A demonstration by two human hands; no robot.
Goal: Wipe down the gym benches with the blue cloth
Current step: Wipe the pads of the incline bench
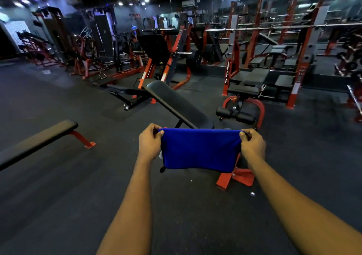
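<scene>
A blue cloth (199,148) hangs stretched in the air between my hands. My left hand (150,143) pinches its upper left corner and my right hand (252,144) pinches its upper right corner. Just beyond the cloth stands a black inclined bench (176,102) on a red frame; the cloth hides its near end. A flat black bench (39,141) with red legs lies to the left, apart from my hands. A third black adjustable bench (125,91) sits further back on the left.
A red leg-pad station (242,109) stands right of the inclined bench. Red racks (231,62) with barbells, plate machines and a mirrored wall fill the back. The red bench foot (235,178) sits on the dark rubber floor (78,196) below the cloth.
</scene>
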